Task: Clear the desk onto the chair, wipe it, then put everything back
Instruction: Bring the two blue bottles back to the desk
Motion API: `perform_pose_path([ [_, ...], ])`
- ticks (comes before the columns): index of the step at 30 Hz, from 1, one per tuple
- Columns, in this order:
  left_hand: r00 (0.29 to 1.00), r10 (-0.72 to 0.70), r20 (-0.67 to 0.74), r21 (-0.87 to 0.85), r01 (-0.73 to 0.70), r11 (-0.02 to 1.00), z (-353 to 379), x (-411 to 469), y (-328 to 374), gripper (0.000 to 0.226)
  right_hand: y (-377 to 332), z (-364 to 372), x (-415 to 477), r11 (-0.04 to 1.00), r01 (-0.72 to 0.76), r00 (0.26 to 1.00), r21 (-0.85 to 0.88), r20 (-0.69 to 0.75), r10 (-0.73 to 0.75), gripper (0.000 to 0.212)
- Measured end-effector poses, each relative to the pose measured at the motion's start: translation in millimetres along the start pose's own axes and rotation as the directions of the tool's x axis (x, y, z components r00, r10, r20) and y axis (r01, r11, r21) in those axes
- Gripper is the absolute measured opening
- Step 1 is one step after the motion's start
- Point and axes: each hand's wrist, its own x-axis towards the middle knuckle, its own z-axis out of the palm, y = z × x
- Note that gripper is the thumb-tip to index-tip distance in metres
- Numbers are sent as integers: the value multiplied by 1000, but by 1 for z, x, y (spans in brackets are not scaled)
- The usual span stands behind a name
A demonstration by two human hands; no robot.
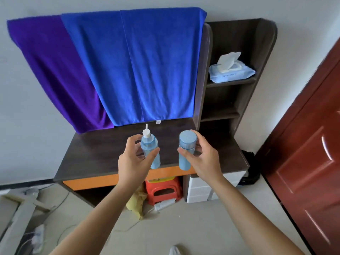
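Left hand [134, 159] grasps the pump bottle [150, 144], fingers and thumb curled round its clear blue body, white pump head on top with the nozzle pointing up. Right hand [200, 159] grasps the capped bottle [184, 159], pale blue with a wide round cap, thumb in front and fingers behind. Both bottles are upright, long axes near vertical and side by side but apart. They look lifted, held over the front edge of the dark worktop [103, 150], not standing on it. Each bottle is already in its own hand, so neither has to reach. What the next move turns on is which way they go: the worktop lies just ahead and below, and no chair is in view, so it is probably off to a side or behind. Can't tell whether this is clearing or putting back. No readable label on either bottle. The wipes pack [231, 73] on the side shelf [230, 82] to the right has its lid flipped open and small print, possibly "HEYPERFECT", not sure. A blue towel [139, 67] and a purple towel [51, 67] hang behind the worktop, and a red stool [163, 190] sits underneath.
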Motion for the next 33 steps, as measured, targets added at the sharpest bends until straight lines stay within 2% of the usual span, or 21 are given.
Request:
perform_pose_path([
  [7, 998, 10, -57, -1, -10, 1000, -23, 116, -20, 47, -7, 66, 106, 1000, -19, 999, 14, -28, 19, 59],
  [9, 998, 2, -57, -11, -2, 1000, -26, 146, -31, 46, -6, 77, 128, 999, -31, 999, -15, -38, 31, 62],
  [12, 1000, -8, 19, -40, 9, 999, -24, 188, -51, 46, -2, 90, 152, 995, -90, 993, -51, -80, 86, 66],
  [16, 992, -20, 128, -75, 29, 997, -11, 233, -76, 48, 5, 104, 179, 980, -170, 973, -107, -177, 149, 59],
  [25, 940, -138, 311, -119, 183, 976, 63, 290, -120, 48, 57, 106, 208, 950, -313, 888, -9, -358, 289, 55],
  [29, 905, -196, 379, -82, 244, 966, 107, 305, -139, 49, 95, 97, 230, 926, -378, 870, -8, -345, 352, 54],
  [33, 879, -271, 391, -12, 299, 954, 152, 321, -155, 47, 138, 90, 265, 903, -430, 876, -10, -245, 415, 57],
])
